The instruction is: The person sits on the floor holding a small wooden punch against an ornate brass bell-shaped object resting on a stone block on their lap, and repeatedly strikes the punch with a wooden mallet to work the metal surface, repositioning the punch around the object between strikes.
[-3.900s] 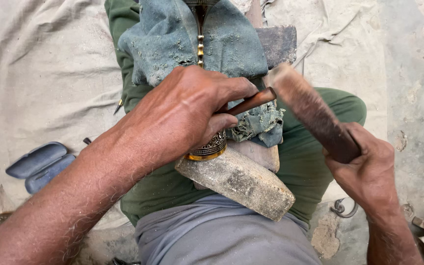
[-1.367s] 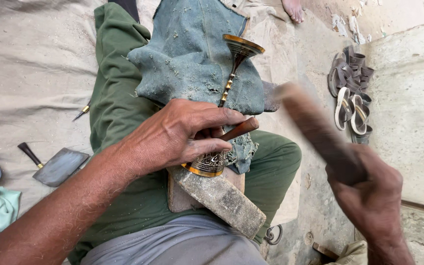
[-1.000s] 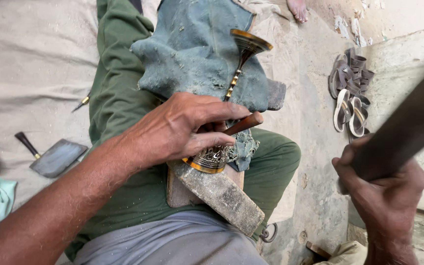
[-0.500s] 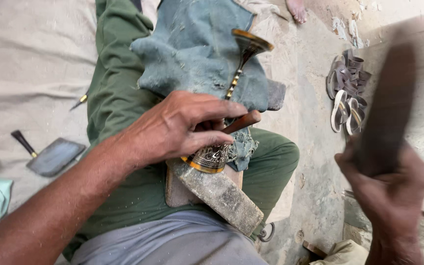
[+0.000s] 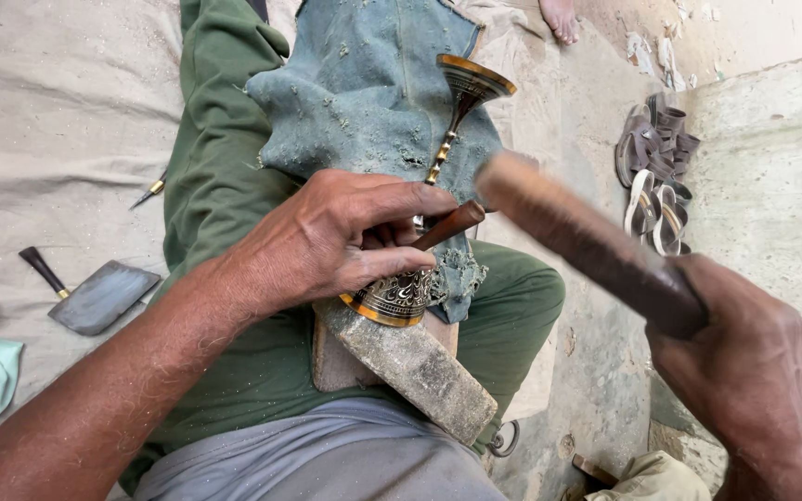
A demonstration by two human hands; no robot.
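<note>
Head view shows our left hand (image 5: 331, 243) curled over the engraved brass goblet (image 5: 424, 223), fingers closed around a wooden-handled chisel (image 5: 446, 225) whose tip we cannot see under the fingers. That goblet lies on its side across our lap, its wide foot resting on a rough stone block (image 5: 410, 366) and its other end pointing away over a dusty blue cloth (image 5: 373, 88). Our right hand (image 5: 744, 357) is wrapped tight around a dark wooden mallet (image 5: 587, 243), raised just right of the chisel head, blurred. We see a flat metal scraper (image 5: 95, 295) lying on the sheet at left, and sandals (image 5: 653, 176) by the wall
</note>
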